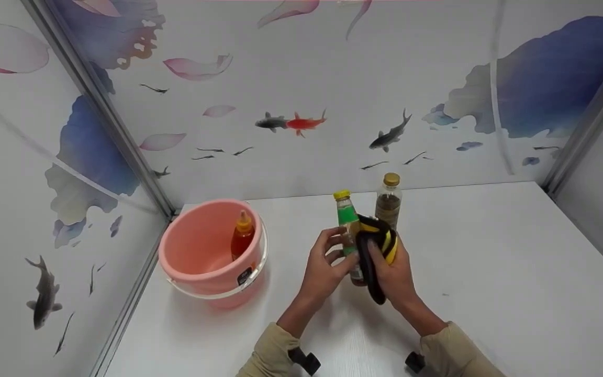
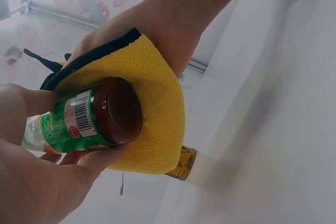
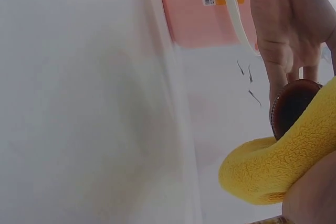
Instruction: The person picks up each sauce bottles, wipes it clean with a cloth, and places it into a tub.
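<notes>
In the head view, my left hand (image 1: 320,269) grips a glass bottle (image 1: 347,213) with a yellow cap and green label. The bottle leans slightly, cap upward, and its reddish-brown base faces the left wrist camera. My right hand (image 1: 398,275) holds a yellow cloth (image 2: 160,98) with black edging against the bottle's right side. From the right wrist, the cloth's fuzzy fold (image 3: 262,171) partly covers the bottle's base. Behind the right hand stands a second bottle (image 1: 388,204) with a gold cap and dark contents; its lower part is hidden.
On the left of the white table (image 1: 469,251) stands a pink bucket (image 1: 191,267) with a white handle. Inside it is a red-brown squeeze bottle (image 1: 241,240) with a yellow nozzle cap. Printed wall panels (image 1: 301,68) enclose the table's back and sides.
</notes>
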